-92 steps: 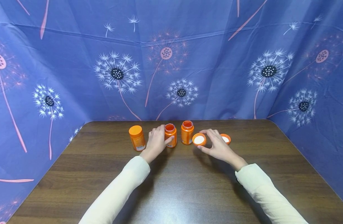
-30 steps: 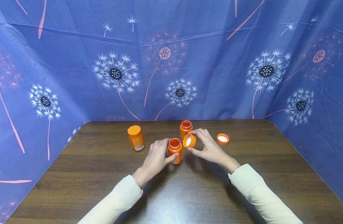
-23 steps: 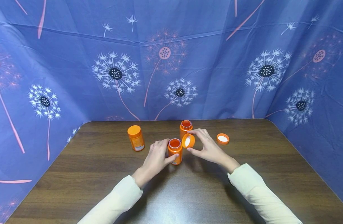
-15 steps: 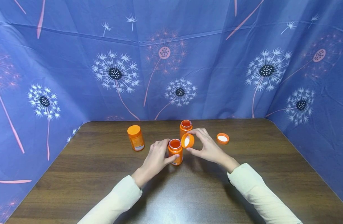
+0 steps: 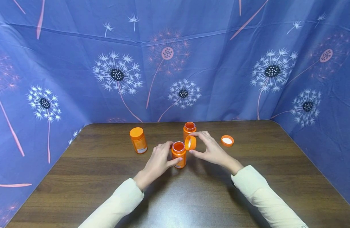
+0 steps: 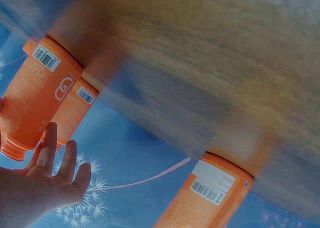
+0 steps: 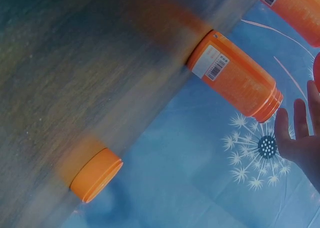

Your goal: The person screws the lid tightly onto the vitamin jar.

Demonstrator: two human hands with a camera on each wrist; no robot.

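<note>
My left hand [image 5: 158,160] grips an orange bottle [image 5: 178,155] that stands upright and uncapped on the table, its mouth showing. Thumb and fingers lie on opposite sides of it. My right hand [image 5: 211,152] pinches an orange cap [image 5: 193,142] by its edges; tipped on its side, the cap has its white-lined inside turned left toward that bottle's mouth. Directly behind the cap stands a second uncapped bottle [image 5: 189,127], partly hidden in the head view but well seen in the right wrist view [image 7: 235,78]. Only a sliver of the held cap [image 7: 317,73] shows there.
A capped orange bottle [image 5: 139,141] stands left of my left hand. Another orange cap [image 5: 227,141] lies right of my right hand, white inside up. The wooden table [image 5: 92,164] ends at a blue dandelion-print cloth [image 5: 220,79] behind and at both sides.
Since the earliest frame, the left hand has brought its bottle nearer and slightly right. The right hand has moved left with the cap, tilting it from facing up to on its side.
</note>
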